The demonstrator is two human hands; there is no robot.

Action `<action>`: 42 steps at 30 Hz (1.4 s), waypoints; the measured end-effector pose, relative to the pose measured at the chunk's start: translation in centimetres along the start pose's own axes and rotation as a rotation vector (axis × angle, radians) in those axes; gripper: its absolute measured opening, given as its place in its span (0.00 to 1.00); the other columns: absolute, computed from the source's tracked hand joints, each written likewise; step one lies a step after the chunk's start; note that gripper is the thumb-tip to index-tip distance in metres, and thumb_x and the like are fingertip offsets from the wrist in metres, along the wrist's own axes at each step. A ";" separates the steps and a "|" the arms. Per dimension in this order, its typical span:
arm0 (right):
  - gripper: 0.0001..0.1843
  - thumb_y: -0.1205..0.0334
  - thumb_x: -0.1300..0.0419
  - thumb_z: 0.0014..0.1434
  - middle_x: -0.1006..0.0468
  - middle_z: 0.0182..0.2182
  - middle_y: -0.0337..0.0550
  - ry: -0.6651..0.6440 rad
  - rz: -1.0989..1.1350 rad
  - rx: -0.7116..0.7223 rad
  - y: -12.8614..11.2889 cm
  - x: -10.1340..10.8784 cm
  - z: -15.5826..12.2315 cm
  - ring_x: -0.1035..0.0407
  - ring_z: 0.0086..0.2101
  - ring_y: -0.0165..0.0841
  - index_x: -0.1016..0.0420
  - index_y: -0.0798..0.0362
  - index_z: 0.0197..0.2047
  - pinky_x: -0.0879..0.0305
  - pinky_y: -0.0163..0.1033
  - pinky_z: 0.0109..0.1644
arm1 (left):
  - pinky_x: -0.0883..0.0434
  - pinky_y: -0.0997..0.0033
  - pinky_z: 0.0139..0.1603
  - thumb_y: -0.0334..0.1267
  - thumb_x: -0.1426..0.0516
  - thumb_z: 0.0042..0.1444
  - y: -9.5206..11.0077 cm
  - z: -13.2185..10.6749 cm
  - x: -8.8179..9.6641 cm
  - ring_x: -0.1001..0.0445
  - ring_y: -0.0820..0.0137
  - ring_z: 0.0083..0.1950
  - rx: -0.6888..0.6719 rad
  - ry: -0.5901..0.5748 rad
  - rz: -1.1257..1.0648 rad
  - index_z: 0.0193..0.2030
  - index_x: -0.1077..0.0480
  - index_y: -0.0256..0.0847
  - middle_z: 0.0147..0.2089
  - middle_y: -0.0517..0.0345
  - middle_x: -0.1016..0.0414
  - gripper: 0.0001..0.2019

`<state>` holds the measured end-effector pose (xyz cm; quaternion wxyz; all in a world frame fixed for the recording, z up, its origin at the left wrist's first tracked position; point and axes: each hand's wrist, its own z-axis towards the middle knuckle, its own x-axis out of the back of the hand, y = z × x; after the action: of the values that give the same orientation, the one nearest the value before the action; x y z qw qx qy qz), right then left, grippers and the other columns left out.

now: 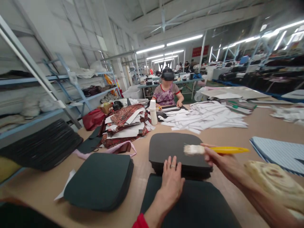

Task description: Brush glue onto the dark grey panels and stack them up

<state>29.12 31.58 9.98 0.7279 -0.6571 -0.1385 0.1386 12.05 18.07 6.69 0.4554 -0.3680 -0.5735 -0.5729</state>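
Observation:
My right hand [213,156] is closed round a brush with a yellow handle [229,150]. The brush's pale bristles [190,149] are over the top of a stack of dark grey rounded panels [175,142]; whether they touch it I cannot tell. My left hand [172,174], a ring on one finger, lies with fingers stretched out on the near edge of that stack. Under its wrist is a dark green panel [201,202] closer to me. Another pile of dark green rounded panels [99,180] sits to the left.
A crusted, yellowish container [273,177] stands by my right forearm. Behind the stack are a white bottle [153,114], patterned fabric pieces [127,123] and white strips [209,115]. Across the table [142,158] sits a co-worker [166,91]. Striped blue fabric [277,152] lies right.

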 end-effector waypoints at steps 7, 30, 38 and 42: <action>0.22 0.45 0.36 0.46 0.29 0.21 0.38 -0.366 -0.004 0.090 -2.6 -13.1 5.1 0.39 0.21 0.26 0.23 0.56 0.35 0.41 0.32 0.23 | 0.55 0.42 0.66 0.48 0.46 0.57 -3.5 3.0 -0.6 0.62 0.47 0.69 0.031 -0.159 0.032 0.64 0.46 0.43 0.69 0.40 0.56 0.30; 0.20 0.44 0.41 0.46 0.38 0.14 0.34 -0.312 -0.318 0.108 4.8 -20.5 19.4 0.45 0.17 0.24 0.35 0.55 0.21 0.47 0.33 0.22 | 0.50 0.38 0.62 0.44 0.45 0.56 -6.6 4.1 -1.0 0.61 0.44 0.69 -0.044 -0.251 -0.124 0.63 0.44 0.48 0.70 0.42 0.57 0.27; 0.22 0.47 0.40 0.46 0.31 0.21 0.36 -0.357 -0.338 0.152 3.7 -18.7 21.2 0.39 0.22 0.26 0.25 0.57 0.38 0.40 0.33 0.27 | 0.47 0.37 0.59 0.41 0.49 0.60 -7.3 4.8 0.2 0.57 0.44 0.68 -0.050 -0.277 -0.178 0.61 0.41 0.50 0.69 0.43 0.54 0.22; 0.21 0.49 0.37 0.43 0.28 0.24 0.39 -0.404 -0.357 0.125 4.4 -16.1 21.9 0.38 0.23 0.26 0.23 0.58 0.35 0.41 0.33 0.27 | 0.47 0.37 0.59 0.40 0.51 0.60 -7.2 5.0 0.3 0.57 0.44 0.68 -0.040 -0.301 -0.165 0.62 0.42 0.51 0.69 0.43 0.55 0.22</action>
<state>5.78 45.92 7.42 0.7377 -0.5351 -0.3854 0.1447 4.70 22.52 4.98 0.3086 -0.4103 -0.6521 -0.5579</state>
